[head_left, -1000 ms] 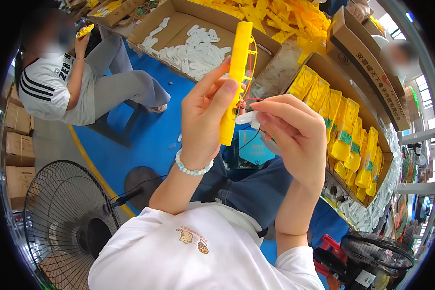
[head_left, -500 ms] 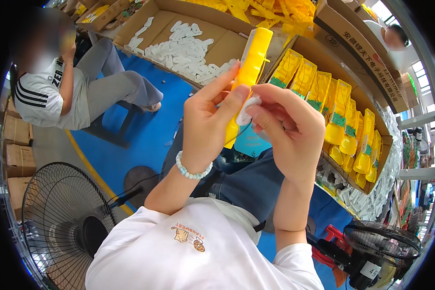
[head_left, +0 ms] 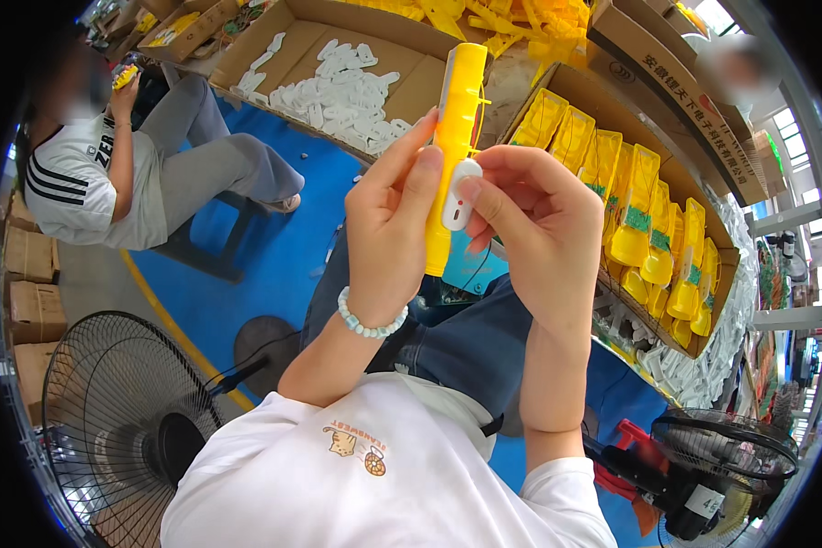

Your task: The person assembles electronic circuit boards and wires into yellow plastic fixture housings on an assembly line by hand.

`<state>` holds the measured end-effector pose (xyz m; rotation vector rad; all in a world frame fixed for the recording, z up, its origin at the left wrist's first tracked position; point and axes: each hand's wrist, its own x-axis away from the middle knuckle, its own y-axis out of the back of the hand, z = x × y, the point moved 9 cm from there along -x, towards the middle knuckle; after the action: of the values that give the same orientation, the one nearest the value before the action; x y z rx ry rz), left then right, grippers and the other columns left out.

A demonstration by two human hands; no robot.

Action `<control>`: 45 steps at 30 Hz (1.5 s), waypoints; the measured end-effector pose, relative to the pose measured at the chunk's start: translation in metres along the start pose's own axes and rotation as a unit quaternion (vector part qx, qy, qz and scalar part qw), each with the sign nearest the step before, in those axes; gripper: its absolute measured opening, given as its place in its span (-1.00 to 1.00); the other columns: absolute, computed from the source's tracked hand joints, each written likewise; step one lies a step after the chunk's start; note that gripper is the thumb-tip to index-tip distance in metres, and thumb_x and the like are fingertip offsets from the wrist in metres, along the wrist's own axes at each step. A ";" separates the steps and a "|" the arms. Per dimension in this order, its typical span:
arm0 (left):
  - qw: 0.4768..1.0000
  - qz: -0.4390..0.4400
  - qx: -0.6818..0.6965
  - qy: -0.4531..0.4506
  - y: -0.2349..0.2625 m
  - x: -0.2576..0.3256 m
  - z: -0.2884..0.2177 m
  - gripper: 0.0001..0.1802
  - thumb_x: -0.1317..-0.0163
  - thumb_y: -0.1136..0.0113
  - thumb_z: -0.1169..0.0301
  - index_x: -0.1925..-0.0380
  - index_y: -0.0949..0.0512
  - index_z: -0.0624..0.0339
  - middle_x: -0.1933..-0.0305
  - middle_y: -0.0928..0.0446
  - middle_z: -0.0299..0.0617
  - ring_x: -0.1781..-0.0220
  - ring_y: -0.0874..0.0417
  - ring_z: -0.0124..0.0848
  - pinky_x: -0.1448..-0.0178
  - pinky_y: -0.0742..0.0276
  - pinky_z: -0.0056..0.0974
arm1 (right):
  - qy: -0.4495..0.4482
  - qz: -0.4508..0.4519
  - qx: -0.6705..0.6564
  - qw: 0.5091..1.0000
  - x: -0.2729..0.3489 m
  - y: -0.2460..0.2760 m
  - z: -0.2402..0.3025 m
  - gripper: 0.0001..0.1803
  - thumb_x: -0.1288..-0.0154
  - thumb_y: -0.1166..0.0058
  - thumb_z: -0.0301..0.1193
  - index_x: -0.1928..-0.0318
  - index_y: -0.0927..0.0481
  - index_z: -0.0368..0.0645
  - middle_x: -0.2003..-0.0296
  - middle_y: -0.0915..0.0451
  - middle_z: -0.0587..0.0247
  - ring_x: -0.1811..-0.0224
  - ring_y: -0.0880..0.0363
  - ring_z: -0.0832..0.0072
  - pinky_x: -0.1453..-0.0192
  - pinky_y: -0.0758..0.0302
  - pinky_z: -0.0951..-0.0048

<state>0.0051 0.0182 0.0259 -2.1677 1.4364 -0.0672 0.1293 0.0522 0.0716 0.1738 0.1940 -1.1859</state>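
Observation:
My left hand (head_left: 388,205) is closed round a long yellow plastic housing (head_left: 463,87), held nearly upright in front of me. In my right hand (head_left: 543,215), thumb and fingers pinch a small white oval plastic piece (head_left: 462,196) against the housing's right side. A red spot and a dark slot show on the white piece's face. Thin dark wire hangs by my right fingers. To the right, a cardboard box (head_left: 723,315) holds several yellow housings (head_left: 635,224) with green circuit boards. Beyond my hands, many white plastic pieces (head_left: 338,96) lie in a shallow cardboard tray (head_left: 247,53).
A co-worker (head_left: 82,183) sits at the left on a dark stool (head_left: 205,242), holding a small yellow thing. Fans stand at the lower left (head_left: 128,429) and lower right (head_left: 721,452). Loose yellow parts (head_left: 521,27) are heaped at the back. A large carton (head_left: 676,100) stands at the back right.
The white piece has turned so its face shows and now sits along the housing's side. The housing has shifted slightly left and up. The co-worker's raised hand has moved from the head.

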 end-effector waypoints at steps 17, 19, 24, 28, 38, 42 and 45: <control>0.996 -0.001 -0.079 -0.047 0.002 0.010 -0.004 -0.57 -0.42 -0.08 0.39 -0.25 -0.44 0.28 0.26 -0.50 -0.32 0.31 -0.42 -0.67 0.27 -0.37 -0.51 | -0.006 0.041 0.028 0.999 0.004 -0.004 0.001 -0.92 -0.24 -0.18 -0.63 0.30 -0.55 -0.40 0.54 -0.60 0.20 0.60 -0.55 0.60 0.55 -0.50 0.62; 0.996 -0.003 -0.079 -0.035 0.001 0.013 -0.003 -0.58 -0.41 -0.08 0.40 -0.24 -0.44 0.27 0.26 -0.50 -0.32 0.31 -0.42 -0.66 0.26 -0.37 -0.51 | 0.001 0.042 0.031 0.999 0.005 -0.002 0.001 -0.93 -0.23 -0.18 -0.63 0.31 -0.55 -0.39 0.54 -0.60 0.19 0.61 -0.55 0.60 0.56 -0.50 0.62; 0.994 -0.005 -0.092 -0.054 0.000 0.016 -0.002 -0.59 -0.41 -0.09 0.42 -0.22 -0.46 0.26 0.27 -0.51 -0.30 0.32 -0.44 -0.64 0.27 -0.38 -0.50 | -0.054 0.051 -0.010 0.997 0.003 -0.001 -0.006 -0.90 -0.24 -0.17 -0.61 0.38 -0.51 -0.36 0.55 -0.61 0.20 0.61 -0.58 0.61 0.56 -0.52 0.61; 0.982 0.002 -0.164 -0.098 -0.004 0.012 -0.005 -0.60 -0.41 -0.08 0.41 -0.22 -0.47 0.26 0.26 -0.53 -0.27 0.33 -0.46 -0.62 0.27 -0.40 -0.49 | -0.071 0.037 -0.044 0.996 0.002 0.002 -0.016 -0.90 -0.25 -0.16 -0.61 0.37 -0.49 -0.34 0.55 -0.60 0.20 0.61 -0.58 0.60 0.56 -0.52 0.61; 0.996 0.026 0.064 0.059 -0.007 -0.005 0.021 -0.54 -0.48 0.05 0.26 -0.24 -0.34 0.34 0.06 -0.60 -0.05 0.18 -0.65 -0.47 0.12 -0.58 -0.45 | -0.037 0.063 -0.087 0.993 -0.002 -0.001 -0.022 -0.83 -0.27 -0.15 -0.57 0.14 -0.60 -0.38 0.45 -0.60 0.19 0.47 -0.61 0.56 0.36 -0.58 0.58; 0.989 -0.041 0.120 0.079 -0.003 -0.010 0.020 -0.55 -0.48 0.04 0.22 -0.20 -0.36 0.31 0.07 -0.60 -0.02 0.24 -0.67 -0.39 0.14 -0.62 -0.31 | 0.203 0.006 0.232 0.951 0.007 0.007 0.013 -0.72 -0.07 -0.27 -0.62 0.14 -0.68 -0.24 0.18 -0.58 0.25 0.27 -0.49 0.56 0.32 -0.39 0.60; 0.962 0.023 0.222 0.158 -0.008 -0.008 0.028 -0.55 -0.49 0.11 0.15 -0.14 -0.39 0.30 0.05 -0.59 -0.05 0.21 -0.68 -0.35 0.10 -0.64 -0.24 | 0.319 -0.008 0.359 0.877 0.018 0.003 0.034 -0.65 0.08 -0.32 -0.60 0.16 -0.70 -0.17 0.14 -0.58 0.25 0.17 -0.46 0.39 0.36 -0.33 0.54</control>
<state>0.0176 0.0384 0.0074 -1.8043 1.4679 -0.6790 0.1409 0.0293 0.1006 1.2306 0.3217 -1.1364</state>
